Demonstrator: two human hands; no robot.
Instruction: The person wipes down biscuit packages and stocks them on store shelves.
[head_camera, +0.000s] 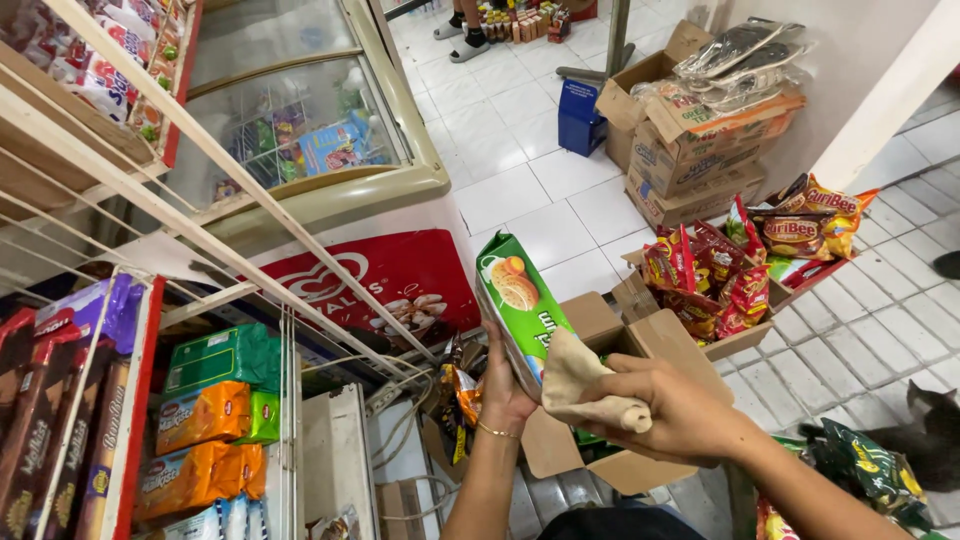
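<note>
Close under my chin, my right hand (672, 408) is curled around a bunched beige cloth (585, 385), fingers pinching it and pressing it against the lower end of a green biscuit packet (520, 300). My left hand (503, 385), a thin gold bracelet (497, 432) on its wrist, grips that packet from behind with the fingers wrapped round its edge, holding it tilted upright above an open cardboard box (640, 400). Just past the box, a second carton (740, 335) holds red snack bags (700, 272), and orange-brown snack packets (805, 222) lie beyond it on the white floor tiles (560, 205). At my left stands a wire rack (285, 420) with orange and green biscuit packs (205, 415). Behind it sits a glass-topped freezer chest (330, 175) with a red front. Farther off, stacked cardboard cartons (690, 150) lean against the wall beside a blue box (580, 117), and a person's sandalled feet (462, 38) show at the far end.
</note>
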